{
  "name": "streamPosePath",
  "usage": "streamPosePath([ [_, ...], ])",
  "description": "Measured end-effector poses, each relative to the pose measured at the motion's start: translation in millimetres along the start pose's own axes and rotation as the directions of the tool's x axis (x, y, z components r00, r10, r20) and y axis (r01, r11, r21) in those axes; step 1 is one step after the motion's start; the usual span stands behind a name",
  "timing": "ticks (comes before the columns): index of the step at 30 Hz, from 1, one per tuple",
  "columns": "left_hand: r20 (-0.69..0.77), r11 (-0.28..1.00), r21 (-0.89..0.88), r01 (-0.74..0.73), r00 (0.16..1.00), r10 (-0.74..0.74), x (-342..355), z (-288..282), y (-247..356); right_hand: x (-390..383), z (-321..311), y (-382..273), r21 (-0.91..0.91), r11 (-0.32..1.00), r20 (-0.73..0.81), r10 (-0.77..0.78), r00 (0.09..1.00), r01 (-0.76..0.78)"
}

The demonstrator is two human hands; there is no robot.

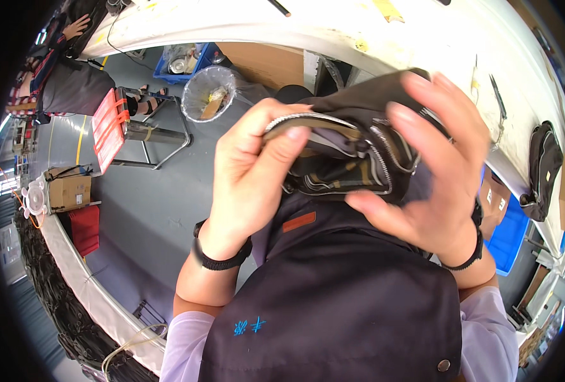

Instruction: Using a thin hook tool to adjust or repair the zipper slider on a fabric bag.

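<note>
A dark fabric bag (365, 92) is held up in front of my apron (333, 305). Its zipped mouth gapes, showing a striped lining (340, 172) inside. My left hand (251, 165) is closed on the zipper edge at the bag's left side, thumb on top. On the other side, my right hand (432, 165) has its fingers spread around the bag, slightly blurred by motion. Its thumb lies by the lower edge of the opening; whether the fingertips touch the fabric I cannot tell. Both wrists wear black bands.
A white worktable (333, 32) curves across the far side and down the right. On it lie thread snips (499, 99) and another dark bag (542, 172). Below are a lined waste bin (209, 95), blue crates (508, 235) and a folding stool (155, 137). A seated person (76, 86) works at far left.
</note>
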State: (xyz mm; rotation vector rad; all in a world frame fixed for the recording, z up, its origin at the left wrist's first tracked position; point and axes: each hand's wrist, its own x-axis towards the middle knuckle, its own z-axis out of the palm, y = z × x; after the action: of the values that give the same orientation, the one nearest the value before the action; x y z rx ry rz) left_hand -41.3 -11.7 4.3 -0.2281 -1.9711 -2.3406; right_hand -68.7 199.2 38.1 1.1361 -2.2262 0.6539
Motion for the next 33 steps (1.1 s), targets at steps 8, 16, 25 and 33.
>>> streamPosePath([
  [8,0.012,0.786,0.531,-0.315,0.931,0.365,4,17,-48,3,28,19,0.345,0.831,0.225,0.378,0.898,-0.437],
  [16,-0.430,0.917,0.377,0.128,0.901,0.051,-35,-42,-113,-51,17,0,0.837,0.184,0.207,0.765,0.610,-0.515],
  [25,0.034,0.976,0.171,0.133,0.989,-0.141,-2,-35,-103,-82,25,6,0.878,-0.130,0.341,0.846,0.411,-0.461],
  [33,-0.267,0.961,0.274,0.051,0.963,0.025,1,-24,-105,-87,26,12,0.816,0.035,0.370,0.735,0.568,-0.577],
])
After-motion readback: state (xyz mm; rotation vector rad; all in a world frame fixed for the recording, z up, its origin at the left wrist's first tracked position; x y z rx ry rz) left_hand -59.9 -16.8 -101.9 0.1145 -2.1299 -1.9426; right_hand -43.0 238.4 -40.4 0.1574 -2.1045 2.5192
